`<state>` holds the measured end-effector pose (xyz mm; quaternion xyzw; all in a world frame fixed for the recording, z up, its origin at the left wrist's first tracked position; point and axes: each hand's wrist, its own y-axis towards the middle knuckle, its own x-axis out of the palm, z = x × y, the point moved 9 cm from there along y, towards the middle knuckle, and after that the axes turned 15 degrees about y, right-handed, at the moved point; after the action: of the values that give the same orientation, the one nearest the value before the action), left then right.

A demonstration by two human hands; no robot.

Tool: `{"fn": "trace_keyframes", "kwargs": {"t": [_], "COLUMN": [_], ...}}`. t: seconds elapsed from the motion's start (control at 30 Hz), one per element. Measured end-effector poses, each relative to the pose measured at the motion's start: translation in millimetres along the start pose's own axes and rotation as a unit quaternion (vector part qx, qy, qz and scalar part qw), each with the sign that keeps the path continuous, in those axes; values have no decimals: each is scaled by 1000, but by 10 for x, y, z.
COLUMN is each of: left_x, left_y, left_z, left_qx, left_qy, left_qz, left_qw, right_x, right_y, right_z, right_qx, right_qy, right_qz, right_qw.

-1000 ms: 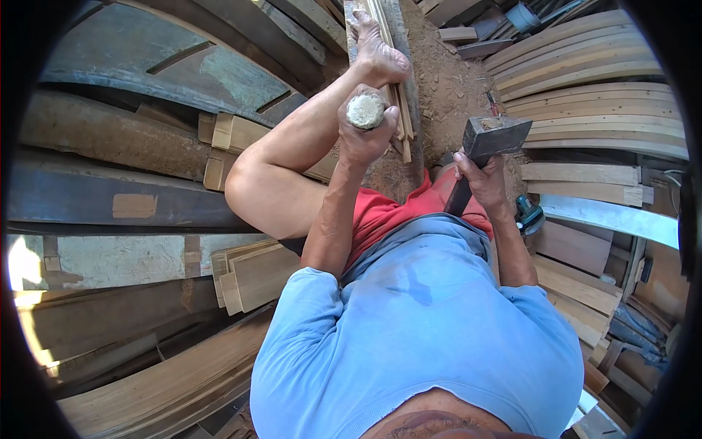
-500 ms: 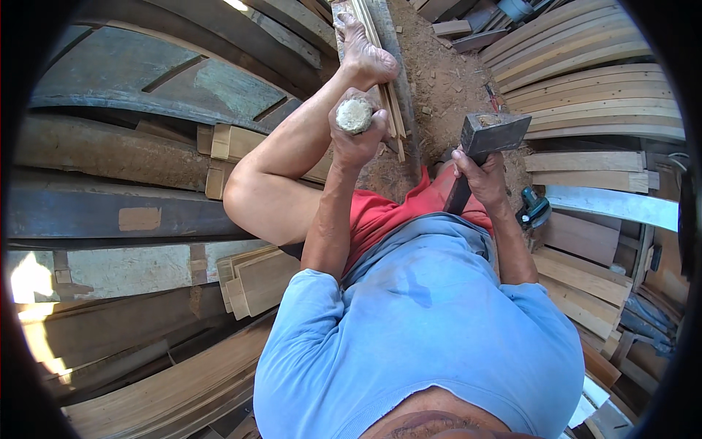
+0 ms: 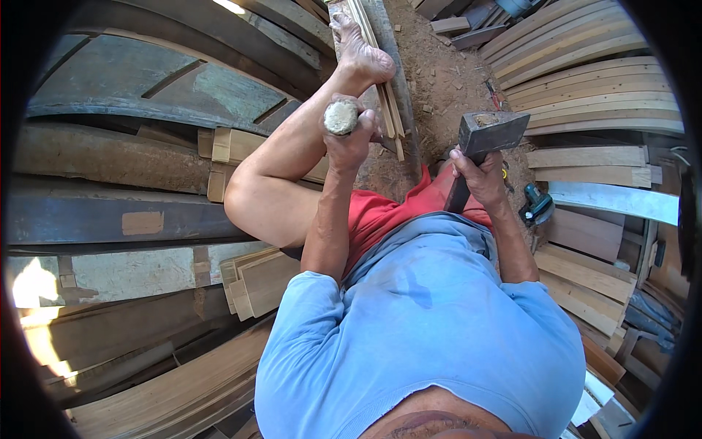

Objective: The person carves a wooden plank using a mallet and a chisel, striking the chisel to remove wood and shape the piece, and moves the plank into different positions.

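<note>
My left hand is wrapped round the handle of a chisel, whose round, pale, worn butt faces up. A bit of its dark blade shows to the right of my fingers, above the wood strips. In my right hand is a mallet with a dark, blocky head and a dark handle running down over my lap. The mallet head is raised, apart from the chisel. My bare left foot rests on the narrow strips, which lie along a plank.
Curved boards are stacked at the far right. A teal power tool sits right of my right forearm. Large timbers and short wooden pieces line the left. Wood chips cover the ground.
My left hand has shifted slightly left with the chisel and tilted, so part of the blade now shows. The right hand and mallet have hardly moved.
</note>
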<state>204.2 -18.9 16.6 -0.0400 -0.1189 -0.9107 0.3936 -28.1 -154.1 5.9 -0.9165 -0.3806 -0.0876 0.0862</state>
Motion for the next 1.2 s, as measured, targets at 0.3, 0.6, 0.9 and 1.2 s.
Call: {"fn": "trace_keyframes", "kwargs": {"t": [0.3, 0.6, 0.9, 1.2], "left_x": [-130, -172, 334, 150], "left_y": [-41, -67, -25, 58], "left_z": [-62, -68, 93, -266], "left_qx": [44, 23, 100, 1], "left_qy": [-116, 1, 197, 137], "left_qz": [-10, 58, 4, -17], "left_qw": [992, 998, 975, 990], "right_x": [966, 2160, 1676, 1150], "right_y": [234, 656, 637, 413], "right_z": [-1306, -1442, -1349, -1340], "right_qx": [-252, -225, -169, -111], "right_qy": [-256, -572, -630, -433], "right_qz": [-87, -257, -231, -172], "right_qw": [929, 745, 722, 878]}}
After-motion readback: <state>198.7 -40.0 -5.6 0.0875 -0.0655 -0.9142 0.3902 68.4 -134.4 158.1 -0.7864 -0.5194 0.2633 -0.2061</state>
